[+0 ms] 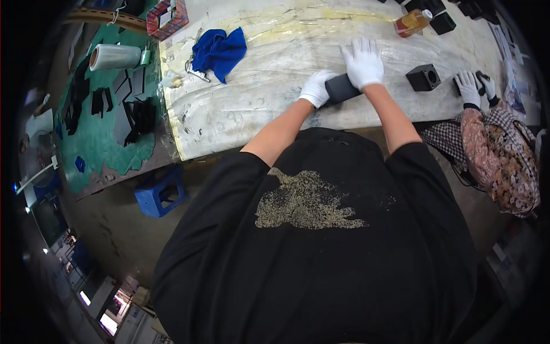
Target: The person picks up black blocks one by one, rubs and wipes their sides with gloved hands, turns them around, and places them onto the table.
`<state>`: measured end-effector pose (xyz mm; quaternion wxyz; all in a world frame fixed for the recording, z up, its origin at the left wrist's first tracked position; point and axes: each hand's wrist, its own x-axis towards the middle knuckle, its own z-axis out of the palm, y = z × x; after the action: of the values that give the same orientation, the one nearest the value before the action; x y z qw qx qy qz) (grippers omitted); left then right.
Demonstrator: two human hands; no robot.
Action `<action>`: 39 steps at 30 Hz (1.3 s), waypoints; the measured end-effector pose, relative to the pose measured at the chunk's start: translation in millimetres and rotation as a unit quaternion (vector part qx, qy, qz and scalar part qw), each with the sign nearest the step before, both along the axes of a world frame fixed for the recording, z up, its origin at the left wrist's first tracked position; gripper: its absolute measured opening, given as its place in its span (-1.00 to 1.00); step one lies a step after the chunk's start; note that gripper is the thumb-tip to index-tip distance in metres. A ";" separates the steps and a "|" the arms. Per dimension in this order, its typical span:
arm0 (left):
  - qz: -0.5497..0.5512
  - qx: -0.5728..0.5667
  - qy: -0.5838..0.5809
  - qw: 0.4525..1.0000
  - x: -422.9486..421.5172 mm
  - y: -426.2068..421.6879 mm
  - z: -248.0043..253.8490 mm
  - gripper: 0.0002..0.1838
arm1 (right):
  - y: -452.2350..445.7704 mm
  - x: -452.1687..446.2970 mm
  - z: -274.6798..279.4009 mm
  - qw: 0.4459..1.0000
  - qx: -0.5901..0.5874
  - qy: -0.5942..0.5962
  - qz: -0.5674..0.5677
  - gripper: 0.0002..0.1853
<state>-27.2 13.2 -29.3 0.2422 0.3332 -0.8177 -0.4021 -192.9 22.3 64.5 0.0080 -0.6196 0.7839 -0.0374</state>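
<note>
Both of my hands wear white gloves and are over the pale, stained work table. A black box lies between them near the table's front edge. My left hand is wrapped round the box's left end, its fingertips partly hidden. At the right end, my right hand lies with its fingers stretched forward and apart, the heel of the palm touching the box. Farther right stands another black box with a round opening in one face.
A blue cloth lies at the left, beside a patterned box. A bottle is near more black boxes. On the green table are a film roll and black pieces. A gloved co-worker works at right.
</note>
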 end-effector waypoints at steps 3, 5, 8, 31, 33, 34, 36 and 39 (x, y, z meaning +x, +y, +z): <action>-0.008 0.070 -0.113 0.991 1.1 -2.4 -0.3 -0.59 | 30.1 40.4 8.4 0.998 0.017 0.007 0.063 -0.35; 0.042 -0.197 -0.027 0.979 -11.2 0.0 -48.1 -0.53 | 21.4 67.2 -9.0 0.990 -0.086 -0.059 0.092 -0.39; 0.001 0.067 -0.070 0.995 5.5 5.6 5.1 -0.54 | -14.3 40.3 -14.0 0.996 -0.011 0.032 0.084 -0.51; -0.190 -0.132 0.048 0.972 -18.0 2.8 123.0 -0.64 | 22.4 25.4 110.5 0.917 -0.212 -0.288 0.179 -0.50; -0.171 -0.317 -0.113 0.926 -22.0 14.4 157.9 -0.72 | 10.7 15.4 103.6 0.910 -0.255 -0.242 0.220 -0.53; -0.132 -0.300 0.030 0.944 -18.1 8.2 149.5 -0.78 | 11.8 11.0 105.2 0.920 -0.271 -0.185 0.214 -0.52; -0.083 -0.221 0.099 0.967 -18.9 4.2 162.0 -0.82 | 27.0 2.8 105.4 0.930 -0.265 -0.148 0.207 -0.51; -0.089 -0.247 0.010 0.965 0.1 -5.0 127.5 -0.35 | 66.7 43.9 109.9 0.924 -0.306 -0.208 0.095 -0.47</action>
<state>-27.1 8.2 98.3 0.2888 0.1847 -0.9155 -0.2107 -148.9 89.0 174.5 -0.0157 -0.6420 0.6522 -0.4028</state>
